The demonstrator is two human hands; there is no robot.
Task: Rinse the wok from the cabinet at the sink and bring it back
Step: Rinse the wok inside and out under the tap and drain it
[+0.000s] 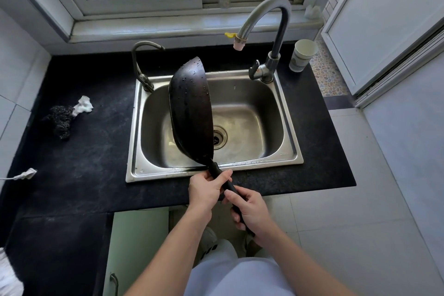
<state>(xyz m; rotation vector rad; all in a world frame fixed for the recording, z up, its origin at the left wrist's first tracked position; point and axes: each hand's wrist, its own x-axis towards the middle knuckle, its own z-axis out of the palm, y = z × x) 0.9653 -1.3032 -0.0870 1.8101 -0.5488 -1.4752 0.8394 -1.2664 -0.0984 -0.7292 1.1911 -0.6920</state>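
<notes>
Clearly, from the head camera, you have the wok point(191, 110) tipped up on edge over the steel sink point(276, 113), its dark outer belly towards you and beaded with water drops, its rim running from near the small faucet point(140, 62) down to the sink's front edge. Your left hand point(206, 190) is wrapped round the black handle point(222, 176) close to the bowl; your right hand point(251, 210) is closed round the same handle farther back. No water shows at the tall faucet point(264, 19). Expect it to be heavy and rigid, with the weight out front (a wet handle may slip), so I would keep both hands on the handle, one near the bowl.
</notes>
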